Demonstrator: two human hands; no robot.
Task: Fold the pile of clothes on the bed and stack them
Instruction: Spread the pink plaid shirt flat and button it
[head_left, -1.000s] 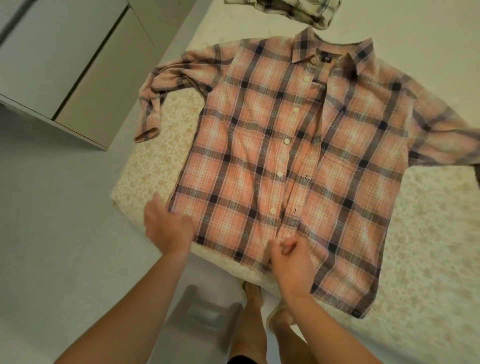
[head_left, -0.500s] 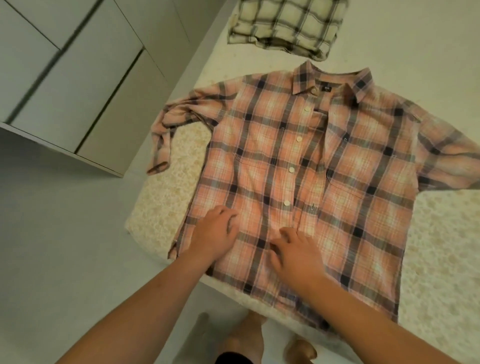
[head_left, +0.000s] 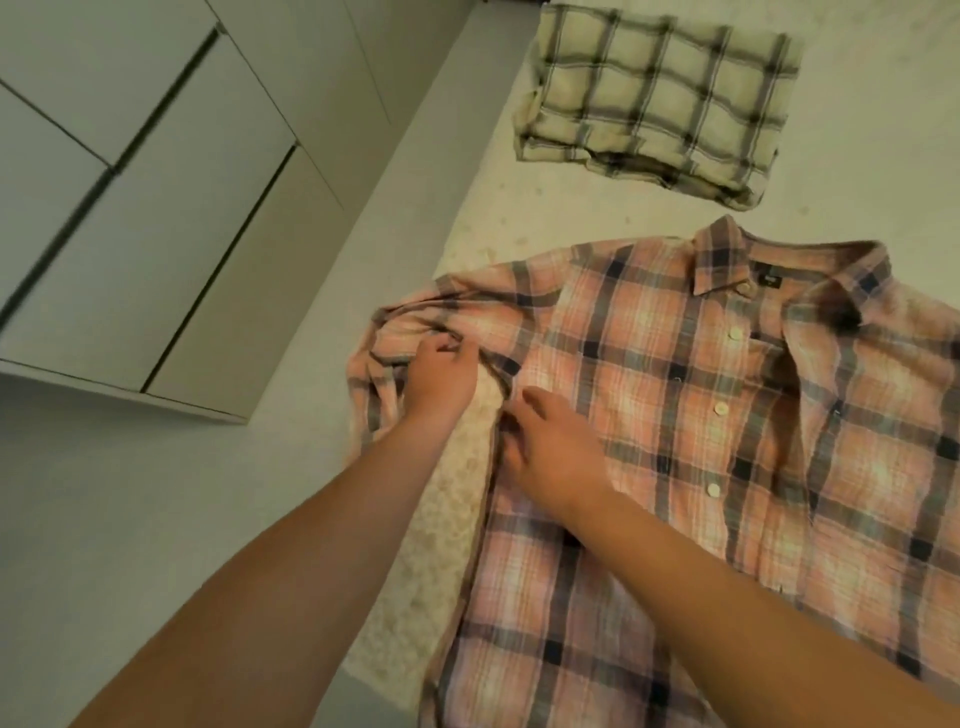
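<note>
A pink plaid button-up shirt lies face up and buttoned on the bed, collar toward the far side. Its left sleeve is bunched up near the bed's left edge. My left hand grips the bunched sleeve fabric with curled fingers. My right hand rests on the shirt's left side seam below the armpit, fingertips pinching the edge of the cloth. A folded cream and grey plaid shirt lies farther back on the bed.
White cabinet doors stand to the left across a strip of grey floor. The bed's left edge runs diagonally just beside my left hand. The shirt's right half runs out of the frame.
Both hands have moved from the shirt's lower hem up to the left sleeve and armpit. The view has shifted left and closer, and the folded cream shirt has come fully into sight.
</note>
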